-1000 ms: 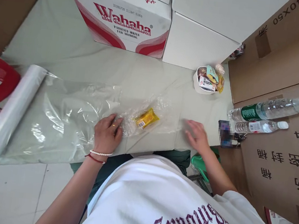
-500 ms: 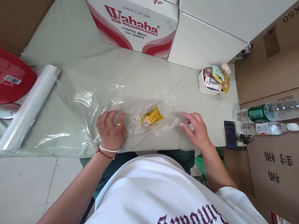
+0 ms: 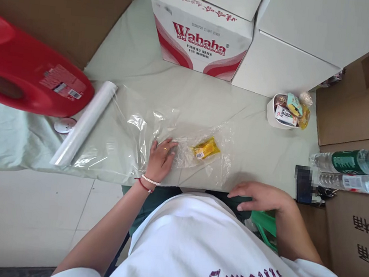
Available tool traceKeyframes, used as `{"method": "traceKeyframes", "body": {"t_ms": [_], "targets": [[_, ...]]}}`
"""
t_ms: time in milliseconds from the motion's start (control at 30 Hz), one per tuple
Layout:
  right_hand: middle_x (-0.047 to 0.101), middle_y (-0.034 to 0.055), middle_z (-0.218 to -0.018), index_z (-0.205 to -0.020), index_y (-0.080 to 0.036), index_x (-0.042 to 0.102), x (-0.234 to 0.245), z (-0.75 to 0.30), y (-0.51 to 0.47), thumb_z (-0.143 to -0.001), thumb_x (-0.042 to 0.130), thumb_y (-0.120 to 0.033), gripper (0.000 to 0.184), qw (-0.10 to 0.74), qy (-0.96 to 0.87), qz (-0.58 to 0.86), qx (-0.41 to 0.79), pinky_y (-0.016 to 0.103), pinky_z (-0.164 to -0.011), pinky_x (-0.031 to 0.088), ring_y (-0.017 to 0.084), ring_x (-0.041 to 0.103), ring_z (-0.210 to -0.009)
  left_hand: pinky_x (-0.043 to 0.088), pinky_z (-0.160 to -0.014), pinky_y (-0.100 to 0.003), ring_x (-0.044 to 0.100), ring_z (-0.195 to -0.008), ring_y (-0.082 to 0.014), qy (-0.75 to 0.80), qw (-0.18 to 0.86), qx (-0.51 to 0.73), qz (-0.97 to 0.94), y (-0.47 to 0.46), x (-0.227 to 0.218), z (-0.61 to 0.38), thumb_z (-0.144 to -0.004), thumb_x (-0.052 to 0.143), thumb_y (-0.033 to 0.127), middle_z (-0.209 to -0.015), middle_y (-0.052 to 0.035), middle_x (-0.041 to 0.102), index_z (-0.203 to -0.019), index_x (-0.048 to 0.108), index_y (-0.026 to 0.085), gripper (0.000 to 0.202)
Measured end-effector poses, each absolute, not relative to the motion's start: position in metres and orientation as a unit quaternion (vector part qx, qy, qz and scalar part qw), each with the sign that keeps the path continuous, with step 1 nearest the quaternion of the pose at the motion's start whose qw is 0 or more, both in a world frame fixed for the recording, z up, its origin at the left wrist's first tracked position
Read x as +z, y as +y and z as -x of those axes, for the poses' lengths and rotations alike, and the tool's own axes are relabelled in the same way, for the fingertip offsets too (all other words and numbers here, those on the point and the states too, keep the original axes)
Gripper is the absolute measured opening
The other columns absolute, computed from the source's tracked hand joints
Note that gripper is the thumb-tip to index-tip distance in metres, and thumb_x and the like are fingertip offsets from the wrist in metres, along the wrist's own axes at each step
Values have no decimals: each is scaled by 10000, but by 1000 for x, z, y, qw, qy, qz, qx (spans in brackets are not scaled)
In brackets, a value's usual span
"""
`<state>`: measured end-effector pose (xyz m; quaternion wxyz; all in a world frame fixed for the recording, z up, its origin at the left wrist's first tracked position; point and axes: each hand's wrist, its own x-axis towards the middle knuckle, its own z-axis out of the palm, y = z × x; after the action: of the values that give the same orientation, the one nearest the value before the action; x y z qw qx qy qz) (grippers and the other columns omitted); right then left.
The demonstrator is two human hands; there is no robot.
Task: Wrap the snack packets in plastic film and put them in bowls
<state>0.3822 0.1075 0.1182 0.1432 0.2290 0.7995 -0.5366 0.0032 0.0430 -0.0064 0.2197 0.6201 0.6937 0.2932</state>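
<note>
— Though small and probably light, how best to grip the yellow packet (image 3: 206, 148)?
— Probably by a flat-looking end; likely soft in the middle, slick-skinned, easily squashed.
— Lying where?
— On the table (image 3: 263, 152), amid crinkled clear film (image 3: 184, 155); over or under, hard to tell.
— Hands?
— Left hand (image 3: 161, 158): loosely spread on the film, near the packet. Right hand (image 3: 259, 197): relaxed, thumb apart, holding nothing, near the front edge.
— Containers?
— White tub (image 3: 271, 116), filled with small wrapped packets (image 3: 286, 115); red jug (image 3: 39, 68), contents hidden; two clear bottles (image 3: 348, 161), fill unclear.
</note>
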Motion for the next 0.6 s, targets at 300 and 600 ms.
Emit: {"method": "traceKeyframes", "body": {"t_ms": [300, 600], "targets": [[712, 113, -1211, -1228, -238, 771, 85, -303, 180, -954, 621, -261, 314, -58, 896, -350, -267, 468, -999, 485, 298, 582, -1096, 230, -1266, -632, 444, -1513, -322, 731, 226, 259, -590, 63, -5, -16, -841, 652, 318, -1512, -90, 615, -962, 742, 248, 166], [651, 125, -1333, -1413, -247, 650, 50, -260, 173, -903, 711, -272, 515, 7, 910, -343, -234, 523, -1006, 405, 352, 463, -1183, 103, -1292, -670, 216, -1625, -330, 679, 231, 194, -669, 30, 2, -5, -907, 640, 434, -1709, -40, 368, -1064, 780, 295, 252]]}}
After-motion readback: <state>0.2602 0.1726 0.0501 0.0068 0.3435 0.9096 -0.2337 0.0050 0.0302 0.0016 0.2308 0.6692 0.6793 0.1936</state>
